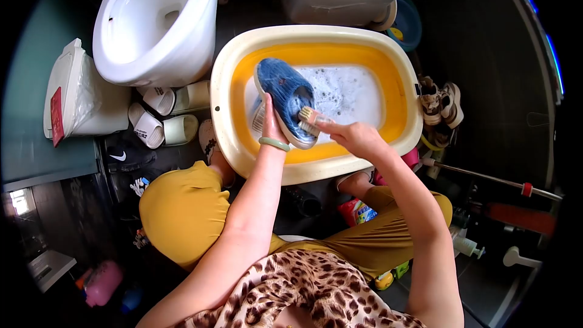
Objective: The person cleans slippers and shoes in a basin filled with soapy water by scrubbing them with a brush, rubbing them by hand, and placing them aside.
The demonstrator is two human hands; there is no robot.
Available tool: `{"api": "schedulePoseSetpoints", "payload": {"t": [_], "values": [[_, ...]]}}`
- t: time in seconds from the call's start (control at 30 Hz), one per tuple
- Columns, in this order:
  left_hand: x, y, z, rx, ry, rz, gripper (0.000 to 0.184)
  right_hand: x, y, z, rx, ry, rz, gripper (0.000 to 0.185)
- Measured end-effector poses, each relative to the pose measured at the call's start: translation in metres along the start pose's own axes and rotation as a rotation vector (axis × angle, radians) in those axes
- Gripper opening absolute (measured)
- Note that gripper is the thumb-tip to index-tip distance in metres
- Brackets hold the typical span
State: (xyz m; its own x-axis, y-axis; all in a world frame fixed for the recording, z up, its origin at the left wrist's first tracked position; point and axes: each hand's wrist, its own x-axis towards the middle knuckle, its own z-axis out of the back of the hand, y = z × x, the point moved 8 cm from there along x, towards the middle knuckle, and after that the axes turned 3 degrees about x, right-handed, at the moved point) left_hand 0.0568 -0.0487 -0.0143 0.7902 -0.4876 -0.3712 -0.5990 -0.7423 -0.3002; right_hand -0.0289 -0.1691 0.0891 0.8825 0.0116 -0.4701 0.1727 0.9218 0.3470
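Observation:
A blue ribbed slip-on shoe with a pale sole is held tilted over the basin, its opening turned toward me. My left hand, a green bangle on the wrist, grips it from the sole side. In my right hand is a scrubbing brush, its pale bristles at the heel end of the shoe's opening. Below them, the yellow and cream basin holds foamy, greyish water. Something pale and ridged shows beside my left hand; I cannot tell what it is.
A white toilet and a lidded bin stand at the left, with several pale slippers close by. Worn sneakers sit right of the basin. A metal pole crosses the right side. A colourful packet lies near my leg.

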Motion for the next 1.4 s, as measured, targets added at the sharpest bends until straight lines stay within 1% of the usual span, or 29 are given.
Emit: {"api": "schedulePoseSetpoints", "payload": {"t": [0.03,0.07,0.13,0.17,0.23,0.27,0.33,0.37,0.4,0.43,0.47,0.5,0.57,0.6,0.63,0.7,0.77,0.8,0.83,0.93,1.03,1.07,1.13,1.17,1.23,1.3,1.33,1.37,1.4], "values": [[-0.002,0.004,-0.003,-0.004,0.015,0.02,0.065,0.005,0.01,0.011,-0.111,0.033,-0.085,0.036],[-0.003,0.009,-0.004,-0.034,0.0,0.044,0.063,0.016,0.014,0.008,-0.114,0.03,-0.087,0.036],[0.003,0.016,-0.004,-0.027,0.002,0.037,0.062,0.042,0.012,0.007,0.047,-0.302,-0.095,0.035],[0.008,0.016,-0.003,-0.017,0.002,0.027,0.061,0.055,0.01,-0.005,0.259,-0.446,0.04,0.036],[-0.004,0.0,-0.014,0.089,-0.052,0.013,0.062,0.051,0.017,-0.031,0.818,-0.191,-0.164,0.037],[-0.001,-0.002,-0.012,0.062,-0.032,0.03,0.063,0.035,0.023,-0.028,0.819,-0.185,-0.167,0.037],[0.004,-0.004,-0.011,-0.011,0.031,0.057,0.068,0.004,0.034,-0.034,0.814,0.032,-0.141,0.039],[0.003,-0.007,-0.008,0.011,0.014,0.014,0.067,-0.002,0.016,-0.035,0.815,0.026,-0.147,0.039],[-0.001,-0.004,-0.009,0.03,-0.002,0.012,0.067,-0.007,0.003,-0.025,0.55,-0.067,0.055,0.038],[-0.004,-0.003,-0.009,0.05,-0.016,0.006,0.066,-0.013,0.017,-0.009,0.278,-0.157,0.255,0.038],[-0.001,0.004,-0.003,0.037,-0.039,0.016,0.065,-0.012,0.003,-0.005,0.074,-0.075,0.066,0.037],[-0.002,0.009,-0.003,0.023,-0.027,0.042,0.064,-0.004,0.006,0.0,0.074,-0.079,0.068,0.037],[-0.003,0.014,-0.004,0.02,-0.006,0.06,0.064,0.018,0.004,0.011,-0.034,-0.158,-0.114,0.037],[-0.001,0.016,-0.006,0.025,-0.013,0.037,0.063,0.029,0.009,0.015,-0.006,-0.263,-0.077,0.036],[0.003,0.015,-0.008,0.032,-0.018,0.009,0.063,0.046,0.007,0.001,-0.007,-0.268,-0.07,0.036],[-0.001,-0.001,-0.016,0.088,-0.029,0.012,0.063,0.064,0.005,-0.022,0.709,-0.426,0.113,0.035],[0.009,-0.003,0.003,0.065,-0.055,0.04,0.065,0.034,0.043,-0.027,0.922,-0.089,-0.094,0.035],[0.009,-0.006,-0.002,0.016,0.005,0.008,0.065,0.022,0.042,-0.037,0.926,0.052,-0.188,0.036],[0.006,-0.007,-0.005,-0.029,0.026,0.018,0.064,0.014,0.031,-0.039,0.931,0.05,-0.196,0.036],[-0.003,-0.003,-0.001,0.073,-0.072,-0.018,0.065,-0.004,0.017,-0.015,0.377,-0.114,0.188,0.037],[-0.009,0.017,-0.001,0.074,-0.042,0.064,0.064,0.007,0.004,0.002,-0.009,0.031,-0.114,0.033],[-0.007,0.022,0.0,0.075,-0.027,0.088,0.063,0.019,0.005,0.0,-0.008,0.027,-0.116,0.033],[-0.003,0.031,-0.005,0.066,-0.003,0.084,0.062,0.042,0.003,0.005,0.105,-0.279,-0.132,0.033],[0.002,0.031,-0.004,0.056,-0.001,0.073,0.061,0.052,0.005,-0.008,0.106,-0.281,-0.13,0.033],[0.002,0.017,-0.004,0.097,-0.038,0.067,0.062,0.052,0.012,-0.022,0.447,-0.372,-0.041,0.034],[0.001,0.007,0.002,0.12,-0.077,0.022,0.065,0.027,0.025,-0.036,0.716,-0.149,-0.059,0.036],[-0.004,0.002,-0.002,0.125,-0.085,0.015,0.065,0.008,0.031,-0.034,0.772,0.026,-0.134,0.037],[-0.01,-0.002,-0.006,0.129,-0.093,0.008,0.066,0.004,0.012,-0.041,0.775,0.021,-0.142,0.037],[-0.01,-0.002,-0.004,0.144,-0.076,-0.018,0.066,0.003,-0.004,-0.047,0.661,-0.043,0.009,0.038]]}}
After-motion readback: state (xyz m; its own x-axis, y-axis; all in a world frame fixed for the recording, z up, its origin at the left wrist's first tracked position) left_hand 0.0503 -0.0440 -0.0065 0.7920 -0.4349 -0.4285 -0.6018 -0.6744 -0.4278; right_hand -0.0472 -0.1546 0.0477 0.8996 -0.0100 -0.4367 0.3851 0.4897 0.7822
